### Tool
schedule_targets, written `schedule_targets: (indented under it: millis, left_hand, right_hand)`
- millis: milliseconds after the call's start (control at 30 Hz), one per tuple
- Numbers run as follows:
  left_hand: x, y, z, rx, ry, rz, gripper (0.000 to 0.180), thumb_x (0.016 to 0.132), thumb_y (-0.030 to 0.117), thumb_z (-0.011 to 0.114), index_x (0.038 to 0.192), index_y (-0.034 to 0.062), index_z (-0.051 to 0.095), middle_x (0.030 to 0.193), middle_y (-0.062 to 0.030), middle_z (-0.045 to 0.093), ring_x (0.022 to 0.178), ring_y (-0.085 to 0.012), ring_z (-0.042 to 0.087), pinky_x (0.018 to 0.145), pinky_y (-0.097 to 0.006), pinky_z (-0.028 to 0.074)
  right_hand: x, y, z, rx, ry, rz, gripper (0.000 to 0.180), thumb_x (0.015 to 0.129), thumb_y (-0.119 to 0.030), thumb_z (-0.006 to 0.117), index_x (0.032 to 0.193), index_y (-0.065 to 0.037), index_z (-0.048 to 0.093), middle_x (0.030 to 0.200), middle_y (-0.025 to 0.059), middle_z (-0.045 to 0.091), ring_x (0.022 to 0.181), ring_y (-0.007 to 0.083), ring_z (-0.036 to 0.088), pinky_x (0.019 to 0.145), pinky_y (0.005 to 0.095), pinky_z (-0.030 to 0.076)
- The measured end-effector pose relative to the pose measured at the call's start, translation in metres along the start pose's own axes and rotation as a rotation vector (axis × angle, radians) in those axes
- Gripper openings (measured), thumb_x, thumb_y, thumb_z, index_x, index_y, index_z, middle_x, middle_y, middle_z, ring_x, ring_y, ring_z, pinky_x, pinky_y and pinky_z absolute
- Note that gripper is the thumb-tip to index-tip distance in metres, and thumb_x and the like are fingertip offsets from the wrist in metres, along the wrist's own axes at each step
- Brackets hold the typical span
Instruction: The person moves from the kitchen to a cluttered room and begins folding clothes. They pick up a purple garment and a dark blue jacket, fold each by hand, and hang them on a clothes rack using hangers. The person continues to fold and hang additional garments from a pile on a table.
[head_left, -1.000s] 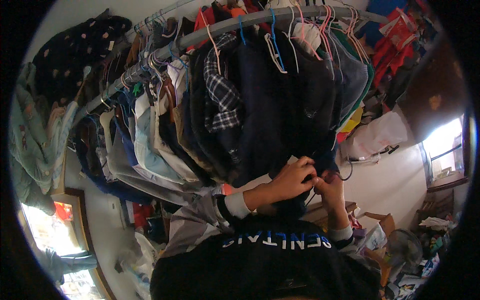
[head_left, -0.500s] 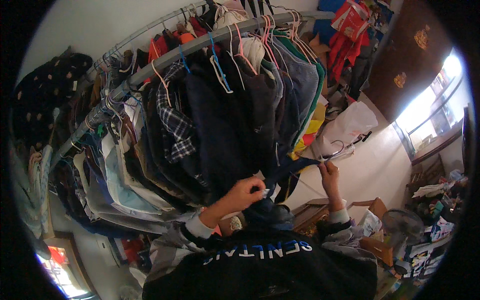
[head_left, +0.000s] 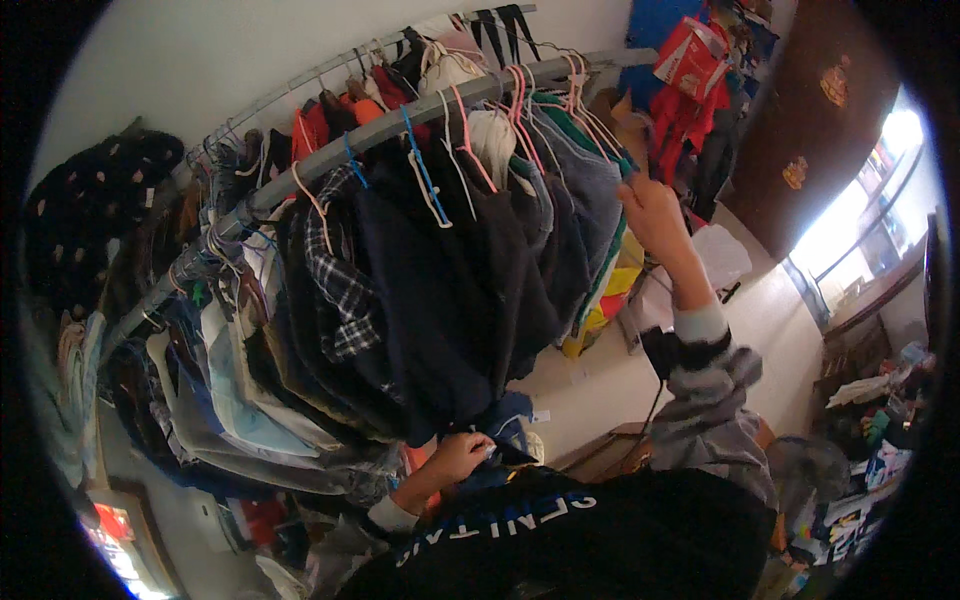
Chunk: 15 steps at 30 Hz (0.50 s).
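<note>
R arm is raised, forearm running up from a grey sleeve w/ dark cuff, right hand [head_left: 655, 215] lifted close beside the clothes rail [head_left: 330, 160], fingers curled shut (what they pinch can't be told). L arm is bent low, left hand [head_left: 458, 457] well below that rail, fingers curled in a loose fist.

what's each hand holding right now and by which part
The left hand grips the lower hem of a dark blue garment hanging on the rail. The right hand is raised among the hanging clothes; what it grips cannot be told.
</note>
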<state>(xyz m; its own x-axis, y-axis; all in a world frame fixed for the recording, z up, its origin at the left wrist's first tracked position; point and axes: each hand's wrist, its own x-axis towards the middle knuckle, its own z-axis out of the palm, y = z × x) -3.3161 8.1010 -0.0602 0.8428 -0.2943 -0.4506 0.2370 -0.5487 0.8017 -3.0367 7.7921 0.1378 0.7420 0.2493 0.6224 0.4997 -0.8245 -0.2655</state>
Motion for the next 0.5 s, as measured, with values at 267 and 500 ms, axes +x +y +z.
schedule_targets:
  millis: [267, 500]
  left_hand:
    - [-0.048, -0.038, 0.012, -0.078, 0.248, -0.153, 0.022, 0.087, 0.023, 0.06, 0.096, 0.0038, 0.063, 0.089, -0.015, 0.067, 0.082, -0.0306, 0.064, 0.071, -0.037, 0.049]
    - [-0.074, -0.041, 0.02, -0.156, 0.391, -0.091, 0.022, 0.084, 0.025, 0.062, 0.093, 0.0049, 0.061, 0.088, -0.0155, 0.066, 0.082, -0.0313, 0.063, 0.073, -0.037, 0.048]
  right_hand:
    - [0.166, 0.01, 0.099, -0.088, -0.028, 0.062, 0.03, 0.086, -0.024, 0.053, 0.085, 0.004, 0.062, 0.086, 0.0284, 0.061, 0.084, 0.0457, 0.059, 0.075, 0.0519, 0.046]
    - [0.178, -0.005, 0.128, -0.377, -0.369, 0.074, 0.026, 0.083, -0.014, 0.048, 0.094, 0.002, 0.064, 0.101, 0.0284, 0.062, 0.095, 0.0418, 0.061, 0.082, 0.0464, 0.049]
